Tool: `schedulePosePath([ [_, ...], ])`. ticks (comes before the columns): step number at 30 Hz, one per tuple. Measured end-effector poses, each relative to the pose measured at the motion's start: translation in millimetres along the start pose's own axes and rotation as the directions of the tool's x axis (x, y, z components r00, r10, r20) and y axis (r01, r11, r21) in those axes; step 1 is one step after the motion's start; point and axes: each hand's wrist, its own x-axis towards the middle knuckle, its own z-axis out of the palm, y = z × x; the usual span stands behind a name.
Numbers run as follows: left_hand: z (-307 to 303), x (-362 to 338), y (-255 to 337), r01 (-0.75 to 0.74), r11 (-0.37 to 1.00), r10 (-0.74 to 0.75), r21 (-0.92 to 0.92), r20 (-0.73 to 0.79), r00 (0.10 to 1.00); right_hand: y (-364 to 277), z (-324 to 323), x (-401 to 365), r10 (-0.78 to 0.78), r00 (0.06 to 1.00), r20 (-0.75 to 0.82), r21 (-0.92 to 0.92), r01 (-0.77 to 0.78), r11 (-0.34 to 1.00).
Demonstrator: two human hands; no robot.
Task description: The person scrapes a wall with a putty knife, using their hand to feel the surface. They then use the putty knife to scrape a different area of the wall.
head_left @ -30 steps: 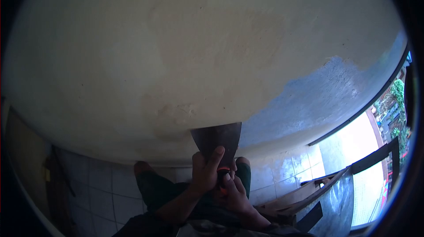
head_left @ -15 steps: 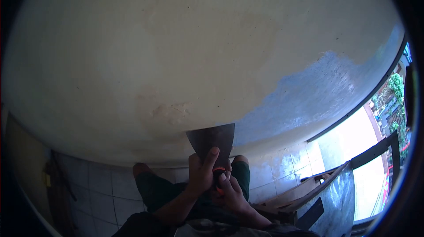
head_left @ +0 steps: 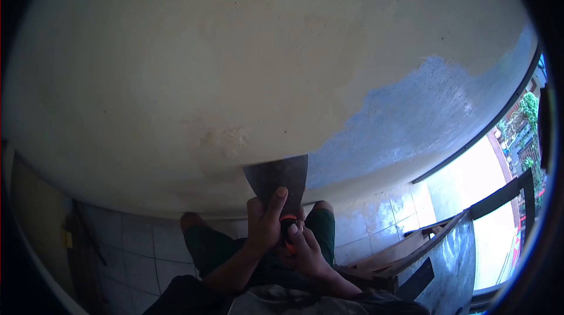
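The wall (head_left: 264, 68) keeps its blue patch (head_left: 405, 118) unchanged at three o'clock; at six, left hand (head_left: 262, 227) and right hand (head_left: 306, 254) clasp the barely shifted scraper (head_left: 275, 175).

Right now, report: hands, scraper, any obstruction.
Left hand clasping lower blade, right hand on handle. Scraper edge at the wall, beside bluish patch. Nothing visible blocking it.
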Motion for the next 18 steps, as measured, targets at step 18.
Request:
schedulePosePath([
  [18,-5.3,-2.4,5.8,0.023,0.999,-0.022,0.042,-0.024,0.999,-4.8,10.3,3.0,0.072,0.997,-0.005,0.062,-0.071,0.996],
])
